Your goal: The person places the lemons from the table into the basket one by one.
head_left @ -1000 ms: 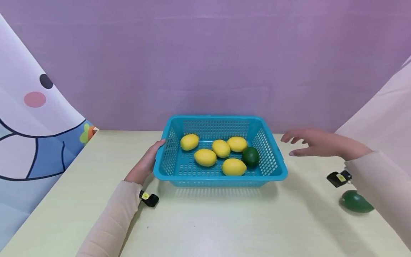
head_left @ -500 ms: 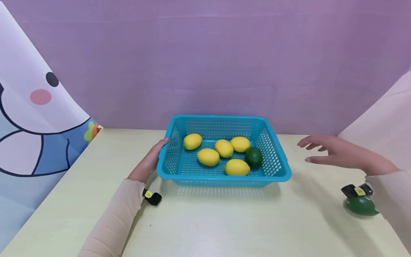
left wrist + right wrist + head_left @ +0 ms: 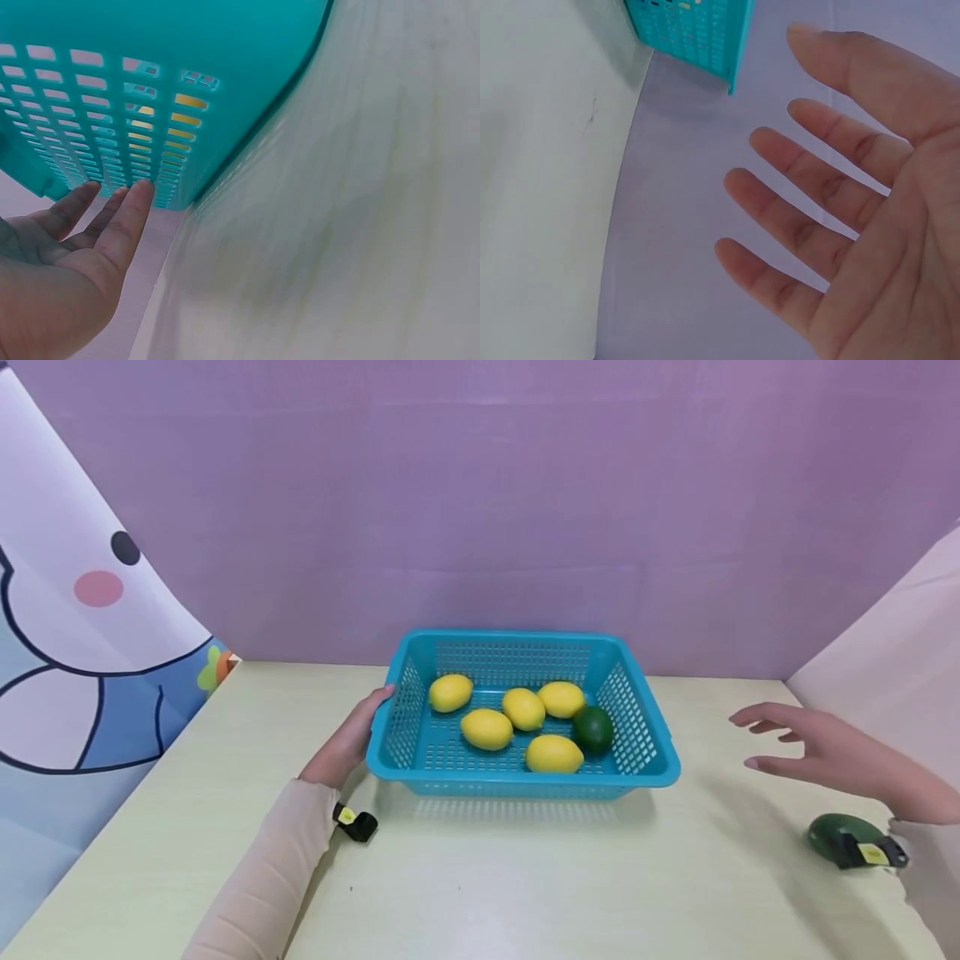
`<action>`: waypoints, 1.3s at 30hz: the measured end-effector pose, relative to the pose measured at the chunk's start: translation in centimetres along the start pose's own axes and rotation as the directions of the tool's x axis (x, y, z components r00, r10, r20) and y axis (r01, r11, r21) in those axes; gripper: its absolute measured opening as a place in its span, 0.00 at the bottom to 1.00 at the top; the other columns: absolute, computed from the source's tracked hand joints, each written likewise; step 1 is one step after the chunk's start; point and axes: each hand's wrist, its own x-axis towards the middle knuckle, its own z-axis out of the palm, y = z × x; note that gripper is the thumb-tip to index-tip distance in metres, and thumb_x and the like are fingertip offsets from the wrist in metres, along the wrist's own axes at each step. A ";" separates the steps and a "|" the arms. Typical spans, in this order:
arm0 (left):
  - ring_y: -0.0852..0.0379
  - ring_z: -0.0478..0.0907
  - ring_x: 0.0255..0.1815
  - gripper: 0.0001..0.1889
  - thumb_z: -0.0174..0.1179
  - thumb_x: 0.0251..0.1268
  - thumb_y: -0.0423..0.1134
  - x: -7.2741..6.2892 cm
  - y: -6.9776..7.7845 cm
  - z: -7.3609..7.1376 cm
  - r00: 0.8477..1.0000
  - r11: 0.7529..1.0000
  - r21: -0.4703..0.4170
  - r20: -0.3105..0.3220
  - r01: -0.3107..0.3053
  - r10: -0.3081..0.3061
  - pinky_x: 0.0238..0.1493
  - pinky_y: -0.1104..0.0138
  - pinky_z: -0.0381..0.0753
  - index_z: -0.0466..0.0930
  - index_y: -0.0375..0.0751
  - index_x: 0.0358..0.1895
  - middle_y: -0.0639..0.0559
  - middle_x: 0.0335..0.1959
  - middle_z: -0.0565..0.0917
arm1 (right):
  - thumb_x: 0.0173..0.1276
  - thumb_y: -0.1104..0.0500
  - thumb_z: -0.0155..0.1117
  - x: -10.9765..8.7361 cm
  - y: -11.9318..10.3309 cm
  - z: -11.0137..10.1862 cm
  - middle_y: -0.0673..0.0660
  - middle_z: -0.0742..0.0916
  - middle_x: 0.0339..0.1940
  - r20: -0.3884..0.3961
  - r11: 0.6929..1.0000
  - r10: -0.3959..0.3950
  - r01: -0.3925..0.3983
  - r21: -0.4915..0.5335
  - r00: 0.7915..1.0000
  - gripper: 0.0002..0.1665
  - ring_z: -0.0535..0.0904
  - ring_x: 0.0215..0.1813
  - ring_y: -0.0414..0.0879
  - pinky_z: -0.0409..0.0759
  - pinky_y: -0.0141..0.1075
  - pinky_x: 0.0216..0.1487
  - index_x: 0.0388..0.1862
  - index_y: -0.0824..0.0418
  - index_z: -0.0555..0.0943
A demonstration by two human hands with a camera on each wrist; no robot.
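Observation:
A blue perforated plastic basket (image 3: 517,781) stands on the table, holding several lemons (image 3: 487,729) and one dark green avocado (image 3: 592,730). My left hand (image 3: 348,737) is at the basket's left end. In the left wrist view, its straight fingers (image 3: 124,229) reach to the perforated wall, fingertips right against it. To the right of the basket, my right hand (image 3: 813,747) hovers over the table, fingers spread and loosely bent, holding nothing. Its palm and fingers (image 3: 780,217) show bare in the right wrist view. Below that wrist lies another green avocado-like fruit (image 3: 831,832), partly covered by the wrist camera.
The pale table (image 3: 450,893) extends in front of the basket. Behind it hangs a purple cloth (image 3: 525,510), close to the basket's back rim. A cartoon-printed cloth (image 3: 120,710) borders the left side, and a pale cloth (image 3: 892,660) the right.
My right hand has moved right and toward me, away from the basket. The left hand stays at the basket's left end. The view has shifted slightly; the fruit lies as before.

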 end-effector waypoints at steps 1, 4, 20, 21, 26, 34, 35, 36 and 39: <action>0.33 0.60 0.67 0.39 0.32 0.70 0.64 0.0 0.0 0.0 1.000 1.000 -0.003 0.002 0.003 -0.003 0.61 0.43 0.66 0.38 0.47 0.76 0.34 0.71 0.56 | 0.51 0.59 0.76 -0.4 0.2 0.1 0.28 0.74 0.50 -0.010 1.000 -0.004 0.004 -0.001 1.000 0.32 0.70 0.48 0.20 0.76 0.26 0.39 0.55 0.51 0.75; 0.33 0.60 0.67 0.38 0.32 0.70 0.63 -0.1 0.0 0.1 1.000 1.000 -0.002 0.002 0.007 -0.007 0.61 0.42 0.66 0.38 0.48 0.76 0.35 0.71 0.56 | 0.49 0.62 0.76 -1.4 0.9 0.2 0.26 0.73 0.51 -0.042 1.000 -0.009 0.009 0.005 0.999 0.34 0.68 0.49 0.18 0.71 0.20 0.41 0.56 0.53 0.74; 0.33 0.60 0.67 0.38 0.32 0.70 0.64 -0.4 0.2 0.1 1.000 1.000 0.008 0.001 0.003 -0.003 0.60 0.43 0.67 0.37 0.48 0.76 0.35 0.71 0.56 | 0.44 0.71 0.75 -7.0 4.1 2.1 0.31 0.69 0.62 -0.034 0.972 0.017 -0.008 0.235 0.999 0.46 0.56 0.63 0.20 0.52 0.14 0.50 0.65 0.65 0.67; 0.33 0.60 0.67 0.38 0.32 0.70 0.64 -0.3 0.2 0.1 1.000 1.000 0.009 0.000 0.001 -0.001 0.60 0.43 0.67 0.38 0.48 0.76 0.35 0.71 0.56 | 0.45 0.71 0.74 -7.3 4.4 2.3 0.30 0.68 0.62 -0.027 0.967 0.027 -0.019 0.253 0.999 0.46 0.55 0.63 0.20 0.51 0.14 0.50 0.65 0.65 0.66; 0.32 0.60 0.67 0.38 0.31 0.70 0.63 -0.2 0.1 0.1 1.000 1.000 0.014 0.006 0.000 0.000 0.60 0.43 0.67 0.37 0.46 0.76 0.33 0.71 0.56 | 0.48 0.71 0.72 -8.9 5.7 3.5 0.28 0.64 0.64 0.001 0.954 0.093 -0.089 0.286 0.996 0.48 0.52 0.62 0.17 0.46 0.13 0.49 0.69 0.62 0.63; 0.33 0.61 0.67 0.38 0.32 0.70 0.64 -0.1 0.0 0.1 1.000 1.000 0.014 -0.002 0.008 -0.008 0.60 0.43 0.67 0.38 0.47 0.76 0.35 0.71 0.57 | 0.48 0.67 0.74 -10.7 6.8 4.7 0.25 0.65 0.60 0.037 0.953 0.148 -0.152 0.261 0.988 0.47 0.53 0.59 0.15 0.48 0.14 0.48 0.67 0.58 0.64; 0.33 0.61 0.67 0.38 0.32 0.70 0.64 -0.1 0.0 0.1 1.000 1.000 0.019 -0.005 0.007 -0.007 0.60 0.43 0.67 0.38 0.48 0.76 0.35 0.71 0.57 | 0.48 0.67 0.74 -10.8 6.9 4.8 0.24 0.65 0.60 0.041 0.955 0.148 -0.154 0.253 0.988 0.46 0.54 0.58 0.15 0.50 0.15 0.48 0.67 0.59 0.65; 0.33 0.60 0.67 0.38 0.31 0.70 0.64 -0.1 0.0 0.1 1.000 1.000 0.021 -0.006 0.006 -0.005 0.60 0.43 0.67 0.38 0.48 0.76 0.35 0.71 0.56 | 0.48 0.66 0.74 -10.9 7.0 4.9 0.23 0.65 0.59 0.051 0.956 0.160 -0.167 0.241 0.986 0.46 0.55 0.57 0.15 0.54 0.17 0.46 0.66 0.58 0.66; 0.33 0.61 0.67 0.39 0.31 0.70 0.64 -0.1 -0.1 0.1 1.000 1.000 0.020 -0.008 0.002 -0.002 0.60 0.43 0.67 0.38 0.47 0.76 0.34 0.71 0.56 | 0.49 0.64 0.75 -11.1 7.3 5.0 0.20 0.64 0.58 0.084 0.956 0.185 -0.199 0.214 0.979 0.44 0.56 0.53 0.12 0.61 0.20 0.39 0.66 0.55 0.66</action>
